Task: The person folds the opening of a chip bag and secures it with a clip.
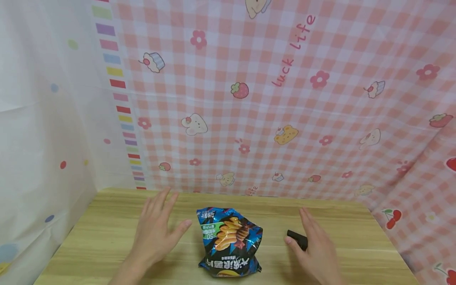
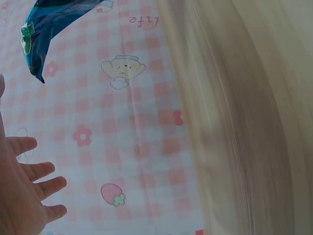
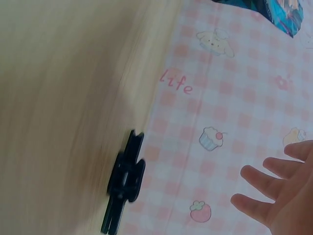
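A blue and black bag of potato chips [image 1: 231, 242] stands on the wooden table between the two hands, its printing upside down from here. To its left, the left hand [image 1: 156, 225] has its fingers spread and touches nothing. Over on the right, the right hand [image 1: 317, 249] is also held apart from the bag, fingers extended. A small black clip [image 1: 298, 240] lies on the table beside the right thumb, partly hidden by that hand. In the right wrist view the black clip [image 3: 124, 183] shows whole, away from the fingers. One corner of the chip bag [image 2: 41, 41] appears in the left wrist view.
The wooden table [image 1: 99, 233] ends at the back against a pink checked cloth [image 1: 221, 150] with cartoon prints. A white dotted cloth [image 1: 42, 130] hangs at the left, and more checked cloth [image 1: 424, 206] closes off the right side.
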Motion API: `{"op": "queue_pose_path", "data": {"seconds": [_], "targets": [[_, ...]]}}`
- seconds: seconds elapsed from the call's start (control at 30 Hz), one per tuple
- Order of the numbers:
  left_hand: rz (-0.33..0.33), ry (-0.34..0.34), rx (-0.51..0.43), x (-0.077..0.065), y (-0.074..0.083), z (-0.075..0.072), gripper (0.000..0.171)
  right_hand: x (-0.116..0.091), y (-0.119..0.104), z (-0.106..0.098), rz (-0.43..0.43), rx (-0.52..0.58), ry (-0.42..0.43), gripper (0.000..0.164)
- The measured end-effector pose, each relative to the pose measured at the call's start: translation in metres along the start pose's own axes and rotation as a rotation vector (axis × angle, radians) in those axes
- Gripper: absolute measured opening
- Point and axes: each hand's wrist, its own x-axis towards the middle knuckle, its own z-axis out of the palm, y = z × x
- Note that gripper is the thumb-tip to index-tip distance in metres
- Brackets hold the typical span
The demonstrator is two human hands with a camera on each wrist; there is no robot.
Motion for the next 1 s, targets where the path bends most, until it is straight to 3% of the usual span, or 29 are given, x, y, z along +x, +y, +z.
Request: {"op": "queue_pose_path", "data": {"seconds": [0.43, 0.73, 1.0], "targets": [[-0.004, -0.027, -0.076, 0.007, 0.016, 0.009, 0.078, 0.001, -0.020, 0.014, 0.028, 0.059, -0.002, 0.074], [0.004, -0.005, -0.113, 0.014, 0.027, 0.015, 0.080, 0.005, -0.037, 0.019, 0.122, 0.219, -0.008, 0.060], [-0.033, -0.047, -0.135, 0.019, 0.040, 0.018, 0.080, 0.009, -0.049, 0.024, 0.163, 0.305, 0.001, 0.051]]}}
